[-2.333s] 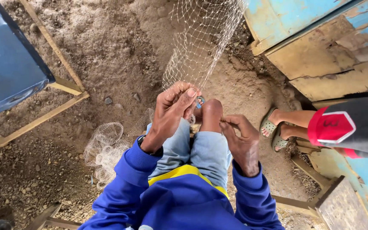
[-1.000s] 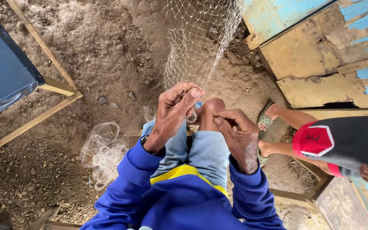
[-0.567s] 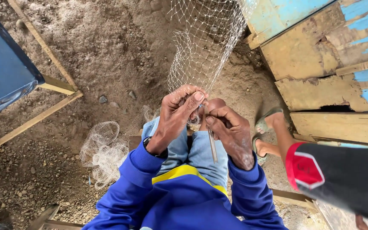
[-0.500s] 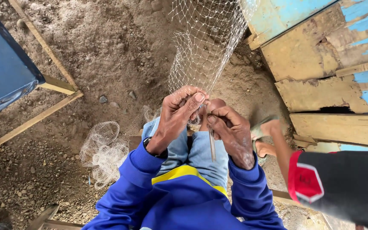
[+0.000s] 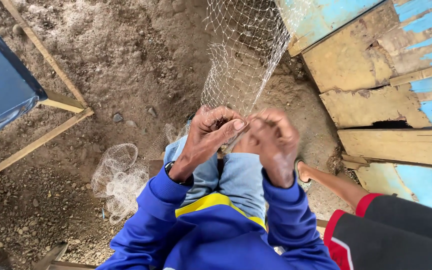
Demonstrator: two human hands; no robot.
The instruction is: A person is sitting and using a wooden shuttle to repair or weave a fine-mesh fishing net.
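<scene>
Both your left hand (image 5: 211,132) and right hand (image 5: 272,137) pinch the net (image 5: 243,55) at centre frame; finished mesh (image 5: 118,177) lies heaped lower left, more stretches above.

You are in an outdoor net-mending yard: bare dirt ground (image 5: 126,60), weathered blue plank wall (image 5: 386,65), hanging net (image 5: 243,55), wooden frame (image 5: 51,107).

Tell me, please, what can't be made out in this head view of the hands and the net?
- What the right hand holds: motion blur, fingers curled over it.
- The left hand's grip on the net: its own fingers hide it.
- The net's top: cut off by the upper edge.
</scene>
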